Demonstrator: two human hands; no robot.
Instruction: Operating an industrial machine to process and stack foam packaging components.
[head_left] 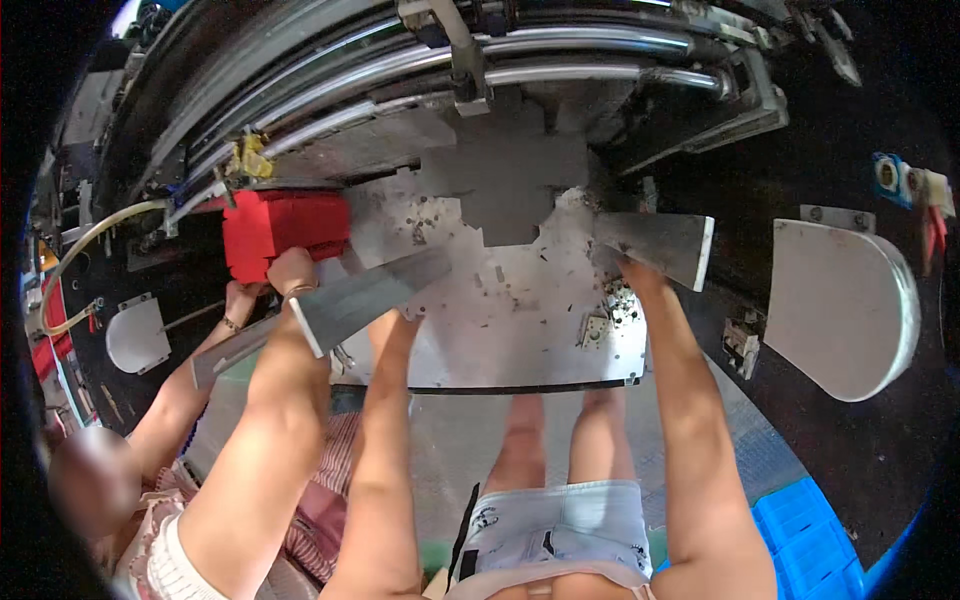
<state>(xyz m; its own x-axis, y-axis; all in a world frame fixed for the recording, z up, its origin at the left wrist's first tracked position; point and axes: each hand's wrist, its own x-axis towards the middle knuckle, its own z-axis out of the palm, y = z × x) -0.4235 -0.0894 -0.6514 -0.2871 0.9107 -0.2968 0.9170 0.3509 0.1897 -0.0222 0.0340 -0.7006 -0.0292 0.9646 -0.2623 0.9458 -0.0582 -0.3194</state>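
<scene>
My left hand (393, 318) is at the slanted metal plate (370, 295) left of the middle. That plate covers most of the hand, so its fingers are hidden. On the other side, my right hand (638, 272) reaches to the lower edge of a second metal plate (665, 243); its fingers are hidden too. Between and beyond the hands lies a dark grey flat sheet (505, 185) with a stepped outline, its near end over the pale machine bed (490, 345). Neither hand visibly touches the sheet.
A co-worker at the left has a hand (292, 270) at a red stack of cut sheets (285, 230). Metal rods (590, 42) cross the back. Small dark scraps (622, 300) litter the bed. A white rounded panel (845, 308) stands right; a blue crate (808, 540) sits lower right.
</scene>
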